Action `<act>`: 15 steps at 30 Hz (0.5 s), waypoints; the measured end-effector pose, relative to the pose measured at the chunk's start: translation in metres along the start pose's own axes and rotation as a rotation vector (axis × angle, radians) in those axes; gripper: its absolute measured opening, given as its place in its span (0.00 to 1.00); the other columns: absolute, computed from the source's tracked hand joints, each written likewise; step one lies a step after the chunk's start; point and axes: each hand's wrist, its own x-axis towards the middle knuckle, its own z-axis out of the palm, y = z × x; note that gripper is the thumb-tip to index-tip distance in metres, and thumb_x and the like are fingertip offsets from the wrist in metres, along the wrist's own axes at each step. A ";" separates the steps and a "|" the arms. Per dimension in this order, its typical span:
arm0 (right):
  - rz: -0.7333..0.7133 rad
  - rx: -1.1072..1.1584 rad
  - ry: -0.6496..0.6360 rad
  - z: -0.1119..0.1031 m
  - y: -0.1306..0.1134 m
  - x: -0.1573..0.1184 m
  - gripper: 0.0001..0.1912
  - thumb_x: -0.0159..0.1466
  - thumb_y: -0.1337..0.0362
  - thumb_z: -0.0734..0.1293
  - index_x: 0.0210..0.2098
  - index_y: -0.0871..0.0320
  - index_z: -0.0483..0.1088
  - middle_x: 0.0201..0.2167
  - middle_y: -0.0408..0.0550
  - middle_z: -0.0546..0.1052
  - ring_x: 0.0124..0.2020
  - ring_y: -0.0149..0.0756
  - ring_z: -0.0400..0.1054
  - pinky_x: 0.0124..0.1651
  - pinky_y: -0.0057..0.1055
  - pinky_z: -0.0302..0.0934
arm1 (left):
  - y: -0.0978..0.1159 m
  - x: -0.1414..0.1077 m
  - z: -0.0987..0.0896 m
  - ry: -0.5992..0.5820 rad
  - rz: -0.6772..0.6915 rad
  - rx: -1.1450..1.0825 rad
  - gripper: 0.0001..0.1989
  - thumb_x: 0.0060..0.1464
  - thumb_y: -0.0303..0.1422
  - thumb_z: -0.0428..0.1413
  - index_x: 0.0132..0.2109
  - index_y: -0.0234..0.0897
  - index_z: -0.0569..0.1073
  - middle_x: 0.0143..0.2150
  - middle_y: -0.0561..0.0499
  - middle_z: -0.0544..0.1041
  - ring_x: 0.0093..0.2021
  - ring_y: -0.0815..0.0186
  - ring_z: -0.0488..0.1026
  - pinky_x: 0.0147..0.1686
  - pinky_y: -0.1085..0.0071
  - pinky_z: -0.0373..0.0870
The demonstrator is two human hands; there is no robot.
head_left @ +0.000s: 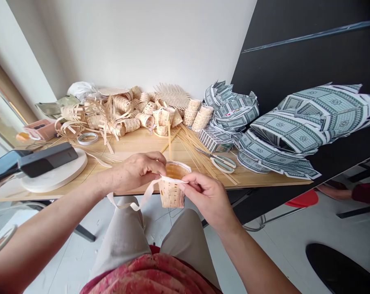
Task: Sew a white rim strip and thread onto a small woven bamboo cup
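A small woven basket (171,196) of pale wood strips is held upright just off the table's front edge, above my knees. A narrow white strip (144,198) lies along its near rim, with a loose tail curling down to the left; whether it is tape or ribbon I cannot tell. My left hand (138,169) pinches the strip at the rim's left side, fingers closed and tips partly hidden. On the right side of the rim, my right hand (207,196) grips basket and strip between thumb and forefinger.
Scissors (223,163) and loose wood strips (191,149) lie behind the basket. Several woven baskets (123,104) are heaped along the wall. A tape roll (87,138) and a round white board (54,173) sit left. Folded patterned card pieces (295,118) fill the right.
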 end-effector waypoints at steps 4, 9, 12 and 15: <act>-0.067 -0.005 0.044 0.005 0.004 0.012 0.07 0.55 0.65 0.62 0.22 0.59 0.64 0.15 0.35 0.51 0.19 0.24 0.46 0.22 0.23 0.44 | -0.004 0.002 -0.005 -0.017 -0.077 -0.127 0.08 0.56 0.27 0.45 0.36 0.32 0.69 0.31 0.50 0.69 0.26 0.74 0.66 0.26 0.79 0.63; -0.162 0.005 0.066 0.024 0.023 0.027 0.07 0.55 0.67 0.62 0.21 0.59 0.64 0.15 0.35 0.52 0.18 0.24 0.48 0.22 0.23 0.46 | -0.025 -0.001 -0.001 0.056 -0.075 -0.109 0.09 0.55 0.25 0.45 0.36 0.33 0.69 0.31 0.51 0.68 0.24 0.76 0.64 0.23 0.81 0.61; -0.161 0.016 0.062 0.035 0.035 0.030 0.07 0.56 0.67 0.62 0.22 0.59 0.64 0.15 0.35 0.54 0.18 0.23 0.49 0.22 0.23 0.47 | -0.041 -0.007 0.009 0.091 -0.071 -0.085 0.10 0.55 0.23 0.44 0.38 0.33 0.70 0.34 0.49 0.69 0.28 0.75 0.65 0.28 0.79 0.63; -0.143 -0.007 0.044 0.038 0.040 0.030 0.07 0.56 0.66 0.62 0.23 0.59 0.65 0.16 0.36 0.58 0.18 0.24 0.50 0.22 0.23 0.48 | -0.051 -0.010 0.017 0.112 -0.059 -0.088 0.11 0.55 0.23 0.44 0.40 0.34 0.70 0.37 0.48 0.70 0.32 0.73 0.67 0.32 0.77 0.64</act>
